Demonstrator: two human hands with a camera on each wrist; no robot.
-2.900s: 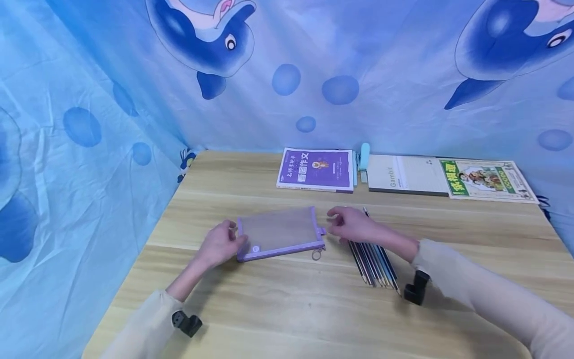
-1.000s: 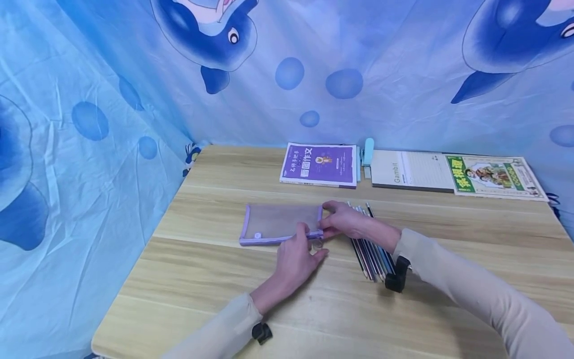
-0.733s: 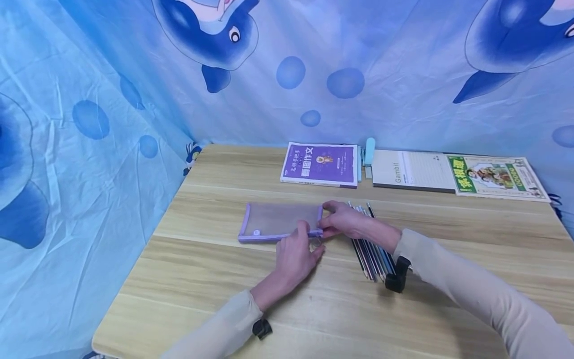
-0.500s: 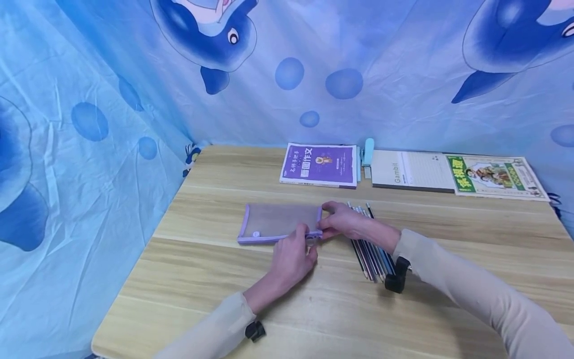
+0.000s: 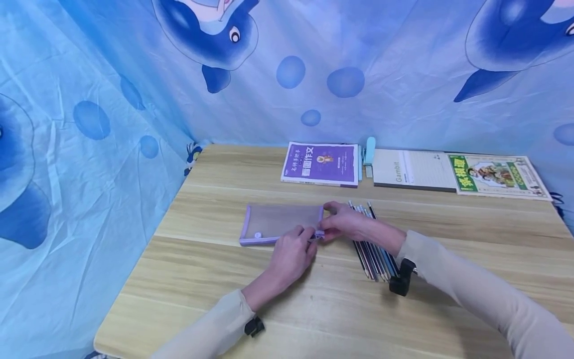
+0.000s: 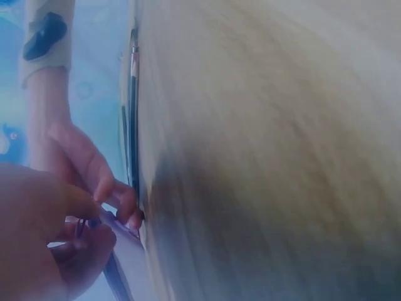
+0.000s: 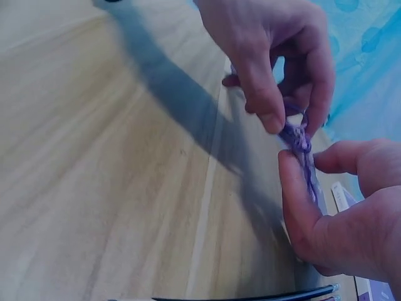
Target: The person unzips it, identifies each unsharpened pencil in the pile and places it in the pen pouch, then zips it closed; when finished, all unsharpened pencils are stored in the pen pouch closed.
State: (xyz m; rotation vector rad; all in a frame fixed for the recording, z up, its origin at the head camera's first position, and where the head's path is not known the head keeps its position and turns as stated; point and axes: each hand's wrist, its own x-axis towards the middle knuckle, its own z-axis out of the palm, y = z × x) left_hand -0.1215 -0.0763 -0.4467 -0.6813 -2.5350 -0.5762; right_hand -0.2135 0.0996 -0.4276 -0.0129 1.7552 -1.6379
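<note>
Head view: mesh pouch (image 5: 279,223) with purple trim lies flat on the wooden table (image 5: 314,309), centre of frame. Both hands meet at its lower right corner. Left hand (image 5: 292,252) comes up from below, fingertips pinching the zipper pull (image 5: 317,236). Right hand (image 5: 347,222) comes in from the right and pinches the pouch's right end just beside the pull. Row of pencils (image 5: 374,244) lies under and right of the right wrist. Along the far edge: purple book (image 5: 320,163), light-blue clip (image 5: 369,152), grey notebook (image 5: 414,170), green-titled booklet (image 5: 495,177). Blue dolphin cloth (image 5: 134,75) hangs behind and at left.

Left wrist view: blurred. Left hand (image 6: 37,238) fills the lower left, thumb and finger closed on a small purple piece; right hand (image 6: 88,172) above it, fingers curled on the pouch edge (image 6: 122,229). Pencils (image 6: 131,125) run up along the table edge.

Right wrist view: left hand (image 7: 276,56) at top, fingertips pinching the purple zipper pull (image 7: 299,139); right hand (image 7: 341,213) at lower right, thumb pressed along the pouch's purple edge (image 7: 311,182) directly below the pull.
</note>
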